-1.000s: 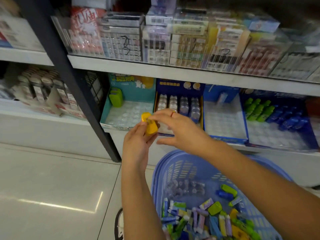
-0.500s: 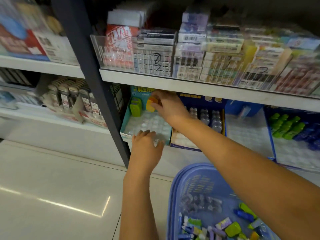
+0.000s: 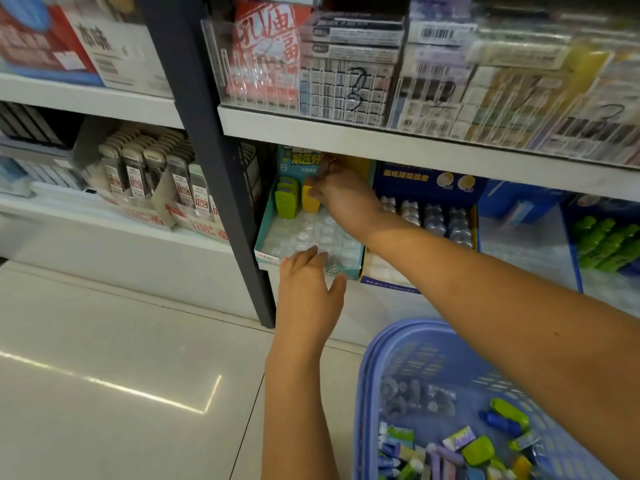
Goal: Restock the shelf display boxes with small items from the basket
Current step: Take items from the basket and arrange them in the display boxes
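You face a white shelf unit [image 3: 415, 147] with a dark upright post [image 3: 207, 168] on its left. The upper board overhangs the lower shelf, so there looks to be little headroom for a reach to the back. Below is a pale, glossy tiled floor [image 3: 104, 341].

At lower right is the blue plastic basket [image 3: 367, 375], which holds loose small coloured items. On the lower shelf the teal display box [image 3: 266, 233] stands just beside a dark blue display box [image 3: 426, 181]. A clear dimpled tray [image 3: 304, 233] lines it.

Your left hand [image 3: 308, 292] is at the box's front rim, fingers straight and relaxed, holding nothing. Whether it presses the cardboard I cannot tell.

Your right hand [image 3: 343, 195] is deep in the box, fingertips pinched on the top of the yellow item [image 3: 309, 199]. That item stands upright in the back row, just beside the green items [image 3: 285, 199].

It looks like a light, rigid, smooth plastic shell, slippery rather than fragile. Grip its flat sides near the top and seat the base in a dimple. The thin tray and the cardboard will probably flex or slide.
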`<state>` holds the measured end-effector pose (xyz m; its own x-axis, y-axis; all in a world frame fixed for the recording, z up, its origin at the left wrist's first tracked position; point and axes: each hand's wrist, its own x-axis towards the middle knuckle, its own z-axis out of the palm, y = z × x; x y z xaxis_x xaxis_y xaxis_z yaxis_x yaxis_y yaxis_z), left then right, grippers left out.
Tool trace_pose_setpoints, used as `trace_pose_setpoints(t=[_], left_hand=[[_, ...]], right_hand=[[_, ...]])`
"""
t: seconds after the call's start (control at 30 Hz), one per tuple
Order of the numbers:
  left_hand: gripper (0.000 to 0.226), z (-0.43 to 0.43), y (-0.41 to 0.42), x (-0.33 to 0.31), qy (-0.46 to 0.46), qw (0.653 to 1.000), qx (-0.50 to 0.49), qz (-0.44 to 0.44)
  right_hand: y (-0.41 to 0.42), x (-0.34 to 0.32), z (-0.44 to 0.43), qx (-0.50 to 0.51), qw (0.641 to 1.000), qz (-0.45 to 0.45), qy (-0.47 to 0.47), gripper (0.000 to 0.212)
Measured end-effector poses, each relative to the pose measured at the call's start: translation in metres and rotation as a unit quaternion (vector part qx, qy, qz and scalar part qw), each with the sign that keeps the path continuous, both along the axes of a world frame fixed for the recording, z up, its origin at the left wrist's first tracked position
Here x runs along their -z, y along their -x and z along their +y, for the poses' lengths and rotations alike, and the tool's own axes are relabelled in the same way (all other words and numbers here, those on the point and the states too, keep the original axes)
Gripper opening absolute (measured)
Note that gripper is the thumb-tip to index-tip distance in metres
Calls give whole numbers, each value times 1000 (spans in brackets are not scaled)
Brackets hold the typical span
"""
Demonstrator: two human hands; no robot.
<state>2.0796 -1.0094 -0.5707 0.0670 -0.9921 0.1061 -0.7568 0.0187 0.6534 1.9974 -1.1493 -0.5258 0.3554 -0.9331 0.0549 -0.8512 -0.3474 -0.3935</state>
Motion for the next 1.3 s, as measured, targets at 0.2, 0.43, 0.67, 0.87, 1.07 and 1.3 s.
trace_pose_setpoints(t=[0.2,0.43,0.67,0.87,1.07,1.3], left_hand=[[44,0,0,1,-1,1000,1,-9],[41,10,5,-12,20,999,5,25],[29,39,51,-30,-25,992,76,100],[32,59,130,36,-266,937,226,-19],[35,129,178,141,-454,779,394,-179],[52,145,184,180,-400,726,471,-302]], right_hand=[[-6,5,15,-4,997,27,74,28],[-1,-13,18,8,995,81,60,38],[112,-27,147,42,997,-16,68,22],[219,76,242,84,957,137,-241,17],[276,187,285,42,872,186,-451,29],[291,228,298,4,891,163,-423,28]])
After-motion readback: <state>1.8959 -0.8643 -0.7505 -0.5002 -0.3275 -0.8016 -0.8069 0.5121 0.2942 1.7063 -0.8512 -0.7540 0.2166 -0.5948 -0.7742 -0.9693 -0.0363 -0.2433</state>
